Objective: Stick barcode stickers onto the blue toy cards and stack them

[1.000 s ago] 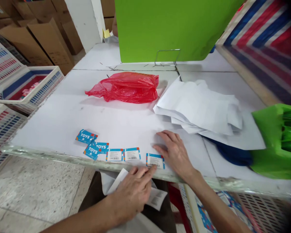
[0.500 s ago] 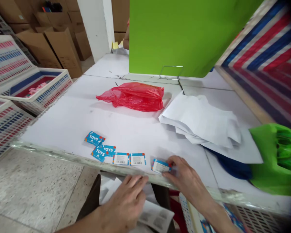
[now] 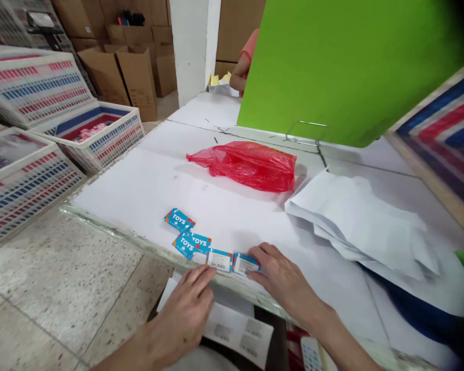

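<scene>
Several small blue cards lie near the table's front edge. Some, marked TOYS (image 3: 180, 220), overlap at the left; beside them a card with a white barcode label (image 3: 219, 260) lies flat. At the right end of this row, my right hand (image 3: 280, 283) holds the right edge of another labelled card (image 3: 245, 264) between thumb and fingers. My left hand (image 3: 185, 309) is at the table edge, fingers stretched out, tips close by the first labelled card's lower edge; whether they touch it I cannot tell. Below, a sheet of barcode labels (image 3: 239, 330) rests on my lap.
A red plastic bag (image 3: 251, 165) lies mid-table, with stacked white sheets (image 3: 363, 216) to its right. Behind stands a green board (image 3: 332, 67). Striped crates (image 3: 104, 144) and cardboard boxes (image 3: 135, 77) are at left. Another person's arm (image 3: 242, 72) shows behind the board.
My right hand has moved left with its card, closing the gap to the row; only two labelled cards now show there. The view has swung left, revealing more of the other person's arm.
</scene>
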`<state>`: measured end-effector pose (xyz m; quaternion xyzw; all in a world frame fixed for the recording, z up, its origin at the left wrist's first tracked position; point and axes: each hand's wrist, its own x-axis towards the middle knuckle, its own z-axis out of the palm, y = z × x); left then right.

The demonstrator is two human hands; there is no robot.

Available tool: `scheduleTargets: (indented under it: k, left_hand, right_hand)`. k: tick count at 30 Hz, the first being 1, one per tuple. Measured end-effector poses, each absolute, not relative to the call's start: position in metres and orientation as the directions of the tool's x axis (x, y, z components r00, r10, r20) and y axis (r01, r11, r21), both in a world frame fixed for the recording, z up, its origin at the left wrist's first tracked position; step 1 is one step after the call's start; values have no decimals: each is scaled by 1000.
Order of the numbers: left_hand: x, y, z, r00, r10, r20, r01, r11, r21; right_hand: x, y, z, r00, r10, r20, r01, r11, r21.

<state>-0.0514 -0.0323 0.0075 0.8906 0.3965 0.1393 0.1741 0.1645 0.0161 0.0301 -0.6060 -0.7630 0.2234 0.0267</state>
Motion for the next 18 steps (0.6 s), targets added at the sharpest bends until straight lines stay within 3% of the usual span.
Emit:
scheduleTargets:
  k: [3, 8, 10, 12, 16, 18]
  left_hand:
    - [-53, -32, 4, 636, 762, 118, 670, -622, 405]
    - [-58, -37, 2, 625, 765, 152, 653, -620, 435]
    - [-61, -38, 5, 617, 773, 147, 661, -611, 436]
    - [-64, -38, 7, 612, 780, 131, 675, -602, 428]
    - [-71, -37, 9, 587, 793, 160, 688, -594, 418]
    - [-76, -36, 7, 560, 803, 204, 698, -591, 405]
  right_hand:
    - [165, 16, 29, -227, 941, -250, 917, 119, -381]
    - [164, 15, 24, -195, 927, -320, 767, -60, -639]
    - [154, 20, 26, -240, 910, -339, 722, -67, -689]
    - [140, 26, 29, -297, 893, -338, 750, -1, -662]
    - [115, 32, 36, -364, 875, -318, 860, 185, -476]
    - [110, 29, 36, -349, 891, -290, 880, 205, -429]
